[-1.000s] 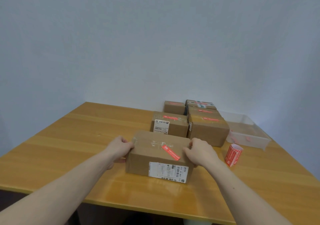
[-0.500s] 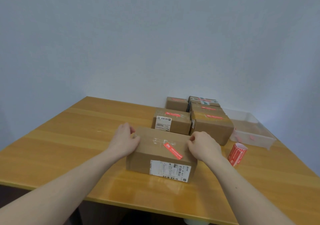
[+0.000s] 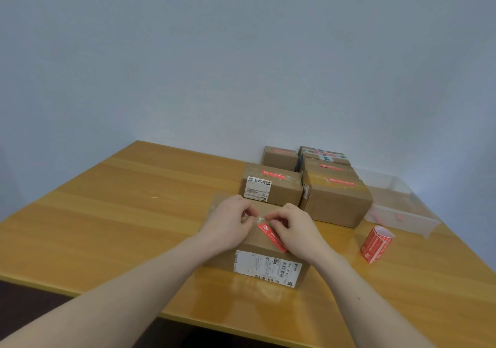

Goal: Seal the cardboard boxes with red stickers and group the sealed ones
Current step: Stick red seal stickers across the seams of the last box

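The nearest cardboard box [image 3: 264,265] lies on the wooden table [image 3: 134,213], with a white shipping label on its front. A red sticker [image 3: 271,236] runs diagonally across its top. Both my hands are on the top of this box, fingertips almost meeting at the middle seam. My left hand [image 3: 228,227] rests its curled fingertips on the lid just left of the sticker's far end. My right hand [image 3: 298,232] pinches that far end between thumb and forefinger and covers the sticker's near end. Behind stand several boxes with red stickers [image 3: 271,184] in a tight group.
A roll of red stickers [image 3: 375,244] stands upright to the right of the near box. A clear plastic tray [image 3: 397,208] with a few red scraps lies at the back right. A bare blue-grey wall rises behind the table.
Both hands have left the box's side edges and come together on its top, at the far end of the red sticker. The box has not moved.
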